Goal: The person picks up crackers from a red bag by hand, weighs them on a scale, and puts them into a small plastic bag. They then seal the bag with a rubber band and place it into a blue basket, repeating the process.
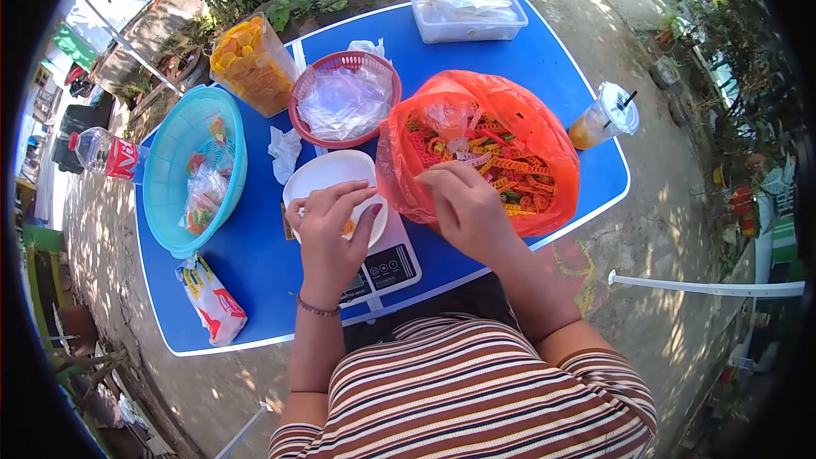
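Note:
My left hand is over a white bowl, its fingers apart and nothing visible in them. A small orange piece shows in the bowl, which rests on a white scale. To the right, my right hand hangs at the near left edge of a red plastic bag. Its fingers are bent downward, and whether they hold anything is hidden. Inside the bag lie many colourful wavy snack pieces, with a clear plastic bag on top of them.
Around the blue table stand a teal basket, a red basket of clear bags, a container of orange chips, a lidded plastic box, a drink cup, a bottle and a yellow-red packet.

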`<state>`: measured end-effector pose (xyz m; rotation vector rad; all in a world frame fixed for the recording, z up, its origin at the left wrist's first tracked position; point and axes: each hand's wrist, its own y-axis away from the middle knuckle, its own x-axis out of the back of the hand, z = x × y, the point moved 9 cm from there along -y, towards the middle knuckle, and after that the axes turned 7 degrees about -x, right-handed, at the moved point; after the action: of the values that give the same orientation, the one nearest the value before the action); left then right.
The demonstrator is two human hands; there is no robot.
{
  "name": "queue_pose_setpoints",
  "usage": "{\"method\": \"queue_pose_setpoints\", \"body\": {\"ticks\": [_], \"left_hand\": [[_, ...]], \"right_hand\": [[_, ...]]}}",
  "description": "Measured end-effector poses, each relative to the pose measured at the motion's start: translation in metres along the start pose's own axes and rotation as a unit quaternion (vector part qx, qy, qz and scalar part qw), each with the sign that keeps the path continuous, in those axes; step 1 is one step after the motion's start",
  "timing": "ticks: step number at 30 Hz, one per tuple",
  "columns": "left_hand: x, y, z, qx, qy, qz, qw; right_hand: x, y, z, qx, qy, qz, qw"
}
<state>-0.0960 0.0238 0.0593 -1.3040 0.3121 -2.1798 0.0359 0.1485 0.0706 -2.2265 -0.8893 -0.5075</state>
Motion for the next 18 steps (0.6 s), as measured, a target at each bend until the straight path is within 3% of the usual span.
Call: {"method": "queue_pose_setpoints", "body": {"ticks": [6, 11, 15, 18], "left_hand": [[-0.058, -0.024, 0.058, -0.145, 0.062, -0.094, 0.983], [-0.127, -0.031, 0.079, -0.208, 0.151, -0.177, 0.95], [-0.15, -0.032, 0.082, -0.205, 0.019, -0.16, 0.965], [-0.146, -0.034, 0.083, -0.172, -0.026, -0.161, 0.972]], "right_hand": [[0.081, 0.038, 0.075, -0.175, 0.144, -0.017, 0.974], [0.085, 0.07, 0.075, -0.223, 0.198, -0.107, 0.949], [0.076, 0.076, 0.078, -0.25, 0.207, -0.147, 0.934], [0.076, 0.066, 0.071, -0.23, 0.217, -0.088, 0.945]]}}
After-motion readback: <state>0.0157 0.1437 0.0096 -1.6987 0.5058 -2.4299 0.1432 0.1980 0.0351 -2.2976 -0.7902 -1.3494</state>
